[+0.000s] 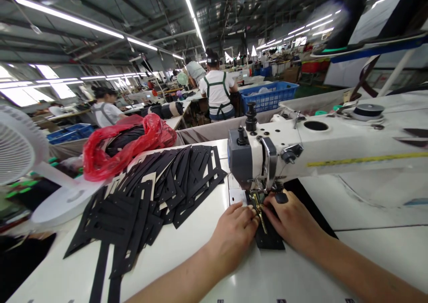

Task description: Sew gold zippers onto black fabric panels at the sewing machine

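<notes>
From where I stand, the bare left hand (236,226) has its fingers bunched and curled at the left edge of a brass-coloured toothed metal zipper (263,223); can't tell if it pinches or only presses, b/c the tips are partly hidden. The bare right hand (294,216) is on the opp. side, thumb and fingers bent in at the zip's right edge; same doubt there re: pinch vs. press. A black oval piece (281,198) sits at its fingers.

Key relation: the zip lies btwn the two hands, long axis running from under the mach. head back toward the person, near end slightly to the right. Both hands are abt. equally near. It lies on a flat black strip of material (270,243), whose near end sticks out past the fingers.

In the way: the white-and-grey sewing machine head (245,160) overhangs the zip's far end, v. close to the R fingers; needle isn't clear from here. A wide black flat panel (312,205) lies under/behind the R wrist.

Further out, on the glossy white tabletop (187,267): to the left, a loose heap of black slotted flat pieces (187,178), well apart from the L hand; beyond it, a crumpled red plastic bag (133,153) w/ dark stuff inside, and a white round fan (20,147) far left.
</notes>
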### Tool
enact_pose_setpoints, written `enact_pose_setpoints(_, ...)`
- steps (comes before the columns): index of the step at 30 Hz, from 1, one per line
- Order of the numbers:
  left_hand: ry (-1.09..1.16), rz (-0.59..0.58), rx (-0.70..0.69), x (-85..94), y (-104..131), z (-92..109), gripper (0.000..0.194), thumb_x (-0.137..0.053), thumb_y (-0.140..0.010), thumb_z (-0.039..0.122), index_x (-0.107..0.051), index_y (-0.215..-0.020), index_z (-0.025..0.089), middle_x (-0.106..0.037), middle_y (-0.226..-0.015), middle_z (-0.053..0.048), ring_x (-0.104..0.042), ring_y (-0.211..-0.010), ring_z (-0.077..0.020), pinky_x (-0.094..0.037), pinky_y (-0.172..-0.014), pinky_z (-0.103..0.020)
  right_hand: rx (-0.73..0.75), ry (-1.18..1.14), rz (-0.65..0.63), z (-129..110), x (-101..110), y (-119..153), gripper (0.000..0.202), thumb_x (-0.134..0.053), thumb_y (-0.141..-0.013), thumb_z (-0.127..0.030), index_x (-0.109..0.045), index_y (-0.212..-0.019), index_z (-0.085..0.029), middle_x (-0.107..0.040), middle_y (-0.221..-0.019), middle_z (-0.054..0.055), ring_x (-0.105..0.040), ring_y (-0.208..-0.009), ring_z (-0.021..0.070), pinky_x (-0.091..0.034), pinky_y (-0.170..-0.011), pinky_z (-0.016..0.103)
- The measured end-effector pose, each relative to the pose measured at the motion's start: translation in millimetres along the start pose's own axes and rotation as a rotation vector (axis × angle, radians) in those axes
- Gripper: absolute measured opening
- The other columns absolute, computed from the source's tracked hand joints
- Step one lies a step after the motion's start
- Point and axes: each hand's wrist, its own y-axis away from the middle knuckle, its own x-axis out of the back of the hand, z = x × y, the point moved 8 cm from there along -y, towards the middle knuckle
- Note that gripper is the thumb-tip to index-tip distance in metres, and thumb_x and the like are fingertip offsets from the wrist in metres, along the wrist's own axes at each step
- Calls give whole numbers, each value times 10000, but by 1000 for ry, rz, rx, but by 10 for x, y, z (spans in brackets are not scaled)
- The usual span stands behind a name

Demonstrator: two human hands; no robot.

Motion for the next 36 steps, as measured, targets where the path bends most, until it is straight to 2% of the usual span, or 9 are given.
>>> enact_pose_setpoints(8,43,61,31,5,18,9,251,-365,-947,188,-605,-973,118,-642,-922,-95,-611,-915,-187,-532,-829,-334,2,-73,-14,68,-82,-16,128,-462,-843,-188,-575,-794,-151,-608,-793,90,-553,-717,201,-417,-659,316)
enact_pose_setpoints(13,68,51,32,-11,1,-30,256,-367,-950,203,-606,-951,111,-637,-890,-87,-612,-875,-189,-528,-812,-337,-14,-86,-20,110,-110,-32,133,-476,-838,-198,-584,-779,-148,-622,-795,94,-564,-712,203,-431,-662,322)
enact_pose_setpoints(18,63,17,50,-37,-18,-69,239,-373,-944,187,-598,-984,115,-623,-891,-87,-596,-890,-195,-519,-820,-359,-52,-75,-3,149,-116,-61,155,-534,-821,-280,-602,-808,-141,-629,-794,98,-575,-717,210,-449,-663,325)
enact_pose_setpoints(23,9,-90,78,-114,-17,-83,260,-416,-933,208,-538,-1157,160,-583,-973,-94,-562,-913,-207,-523,-783,-372,-126,-54,3,209,-135,-81,147,-536,-801,-280,-594,-741,-160,-632,-752,79,-585,-683,196,-451,-634,301)
enact_pose_setpoints(29,-1,-126,64,-134,-15,-82,277,-394,-933,191,-545,-1163,168,-560,-965,-103,-536,-918,-218,-527,-752,-370,-302,32,-37,264,-168,-107,199,-517,-802,-322,-612,-707,-175,-638,-665,72,-610,-632,211,-430,-577,296)
enact_pose_setpoints(32,3,-138,70,-145,-6,-94,280,-408,-925,180,-546,-1169,167,-554,-989,-108,-528,-917,-222,-521,-751,-368,-395,87,-71,311,-250,-191,231,-481,-809,-270,-618,-649,-174,-639,-614,90,-621,-593,224,-402,-517,290)
enact_pose_setpoints(36,8,-151,81,-160,17,-113,284,-428,-917,180,-539,-1179,181,-559,-1015,-104,-531,-929,-227,-515,-760,-380,-408,109,-108,339,-272,-244,261,-445,-822,-219,-633,-651,-158,-648,-622,109,-629,-590,240,-419,-507,303)
